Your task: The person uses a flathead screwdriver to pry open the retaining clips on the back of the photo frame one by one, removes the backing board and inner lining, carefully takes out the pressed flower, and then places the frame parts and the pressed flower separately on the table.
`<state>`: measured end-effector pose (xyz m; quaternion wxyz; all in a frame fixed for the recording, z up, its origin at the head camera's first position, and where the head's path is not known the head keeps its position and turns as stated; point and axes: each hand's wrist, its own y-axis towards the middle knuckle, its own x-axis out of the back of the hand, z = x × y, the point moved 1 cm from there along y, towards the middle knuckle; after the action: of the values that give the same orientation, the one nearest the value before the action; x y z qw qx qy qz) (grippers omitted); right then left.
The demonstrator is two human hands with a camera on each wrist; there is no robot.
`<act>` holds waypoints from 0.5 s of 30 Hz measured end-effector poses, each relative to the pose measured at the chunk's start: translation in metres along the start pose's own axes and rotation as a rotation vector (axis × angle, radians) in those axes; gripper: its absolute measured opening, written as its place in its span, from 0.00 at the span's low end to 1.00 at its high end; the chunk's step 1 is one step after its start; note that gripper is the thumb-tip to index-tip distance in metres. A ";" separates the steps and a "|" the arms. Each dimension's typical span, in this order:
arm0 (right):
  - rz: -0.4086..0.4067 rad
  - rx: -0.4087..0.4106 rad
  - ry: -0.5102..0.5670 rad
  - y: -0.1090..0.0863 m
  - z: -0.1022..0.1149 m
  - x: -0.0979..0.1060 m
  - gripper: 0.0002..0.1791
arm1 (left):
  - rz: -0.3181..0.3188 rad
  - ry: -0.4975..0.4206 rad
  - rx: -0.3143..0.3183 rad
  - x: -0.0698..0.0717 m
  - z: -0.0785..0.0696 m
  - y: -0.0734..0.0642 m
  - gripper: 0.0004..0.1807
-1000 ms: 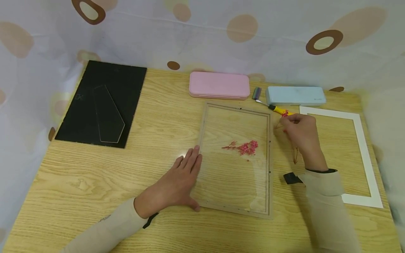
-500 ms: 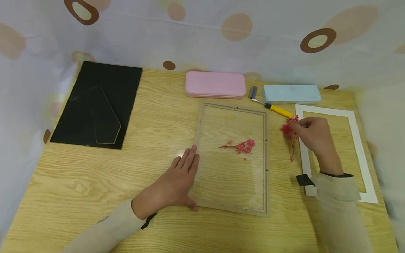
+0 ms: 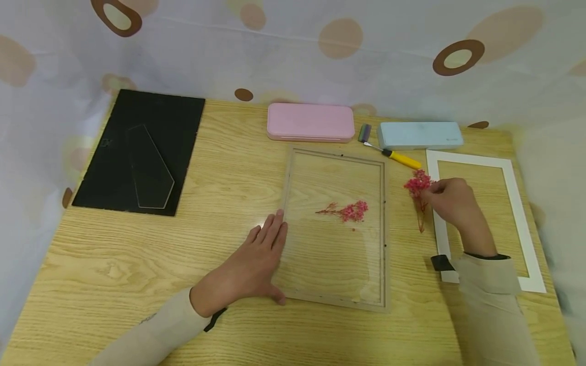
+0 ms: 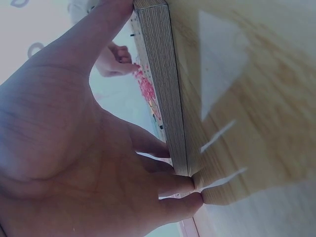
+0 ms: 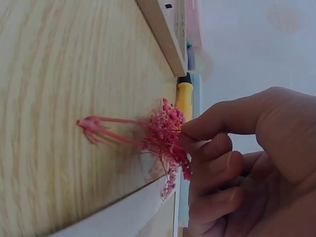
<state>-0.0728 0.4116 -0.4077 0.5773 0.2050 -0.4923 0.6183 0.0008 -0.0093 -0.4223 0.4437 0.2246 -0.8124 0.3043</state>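
Note:
A wooden picture frame with a clear pane (image 3: 329, 264) lies at the middle of the table. One sprig of pink dried flowers (image 3: 353, 211) rests inside its border. My left hand (image 3: 252, 267) lies along the frame's left side, fingers straight and thumb spread at the lower corner. In the left wrist view, the fingertips reach past the frame's wooden side (image 4: 160, 74). Right of the frame, my right hand (image 3: 453, 201) pinches a thin stem between thumb and forefinger. It is at the blossoms of a second pink dried flower bunch (image 3: 417, 185), whose stems point toward me.
A white mat border (image 3: 522, 218) lies under and beyond the right forearm. Behind are a pink case (image 3: 311, 122), a light blue case (image 3: 420, 135), a small grey-purple block (image 3: 364, 133) and a yellow-handled screwdriver (image 3: 403, 159). A black frame back (image 3: 137, 152) lies far left.
My right hand has moved right, away from the frame's edge, uncovering the pink blossoms and the mat's left strip. Over the last half second it came slightly nearer me. The left hand stays put.

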 end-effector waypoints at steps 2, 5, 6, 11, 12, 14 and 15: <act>0.013 -0.015 0.000 0.001 -0.001 -0.002 0.22 | -0.001 -0.002 0.000 0.000 0.000 0.000 0.79; 0.018 -0.022 -0.006 0.002 -0.001 -0.004 0.21 | -0.003 -0.004 0.001 0.000 0.000 0.000 0.79; 0.014 -0.019 -0.010 0.002 -0.001 -0.005 0.21 | -0.002 -0.006 0.001 0.000 0.000 0.000 0.79; -0.008 -0.008 -0.040 0.003 -0.002 -0.009 0.19 | 0.003 -0.008 0.003 -0.001 0.000 0.000 0.80; -0.012 -0.007 -0.048 0.003 -0.002 -0.010 0.18 | 0.004 -0.009 0.003 -0.001 0.000 0.000 0.80; -0.013 -0.002 -0.062 0.004 -0.003 -0.011 0.19 | 0.003 -0.008 0.003 0.000 0.000 0.001 0.80; -0.013 0.002 -0.069 0.004 -0.003 -0.011 0.19 | 0.002 -0.008 0.003 0.000 0.000 0.001 0.80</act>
<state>-0.0731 0.4091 -0.4196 0.5639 0.2300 -0.5102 0.6073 0.0004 -0.0088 -0.4227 0.4399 0.2256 -0.8140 0.3050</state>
